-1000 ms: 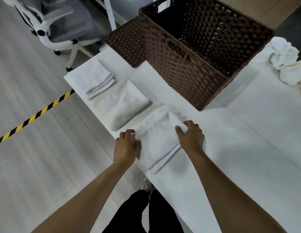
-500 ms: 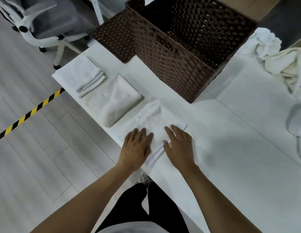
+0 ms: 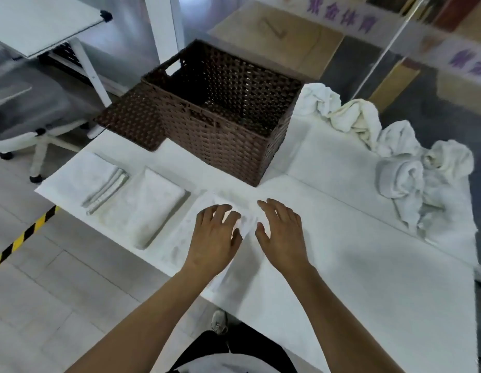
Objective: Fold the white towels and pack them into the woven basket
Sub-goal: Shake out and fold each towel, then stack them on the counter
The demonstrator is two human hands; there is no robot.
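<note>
Both grips spread flat, left hand (image 3: 214, 238) and right hand (image 3: 283, 235) on folded towel (image 3: 199, 211).

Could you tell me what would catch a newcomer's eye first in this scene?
The dark brown woven basket stands open at the back of the white table. Just before it, the left hand and right hand spread over a folded towel. A heap of crumpled white towels lies at the right.
</note>
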